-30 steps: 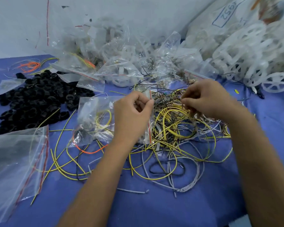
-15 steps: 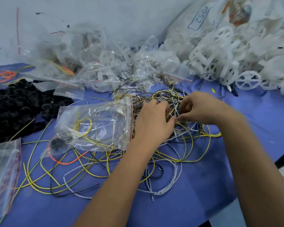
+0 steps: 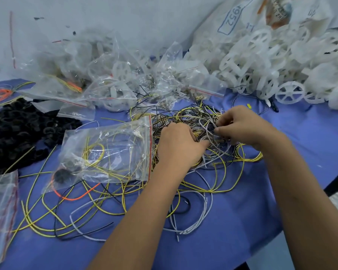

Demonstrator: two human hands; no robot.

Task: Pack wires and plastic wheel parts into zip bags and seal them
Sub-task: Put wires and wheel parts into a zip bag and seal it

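Note:
A tangle of yellow, black and white wires [image 3: 201, 121] lies on the blue cloth at the middle. My left hand [image 3: 179, 146] rests on the tangle with its fingers curled into the wires. My right hand [image 3: 240, 126] pinches white wires just right of it. A clear zip bag [image 3: 109, 151] with a red seal strip lies flat to the left of my left hand; it holds yellow wires and a black part. White plastic wheels [image 3: 289, 92] are heaped at the back right.
Black rubber rings [image 3: 18, 129] are piled at the left. Filled zip bags [image 3: 113, 75] are stacked against the wall. Empty bags [image 3: 0, 211] lie at the near left. Loose wires [image 3: 70, 215] spread over the cloth in front. The table edge [image 3: 336, 184] drops off at the right.
My left hand let go of the zip bag, which now lies flat, and moved right into the wire tangle. Both hands now work in the wires close together.

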